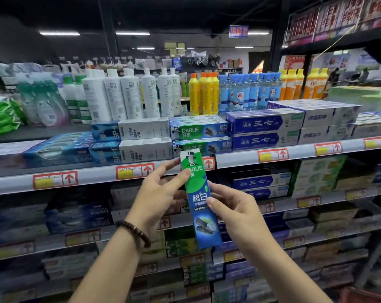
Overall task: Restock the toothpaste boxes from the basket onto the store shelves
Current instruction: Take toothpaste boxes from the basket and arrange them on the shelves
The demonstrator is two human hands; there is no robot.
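one green-and-blue darlie toothpaste box (199, 200), held upright

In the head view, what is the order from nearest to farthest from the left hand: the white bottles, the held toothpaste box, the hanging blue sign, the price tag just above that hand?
1. toothpaste box, pinched in the left hand itself.
2. price tag, just above the hand, left of the box.
3. white bottles, higher up and further back.
4. blue sign, hanging far back, top centre.
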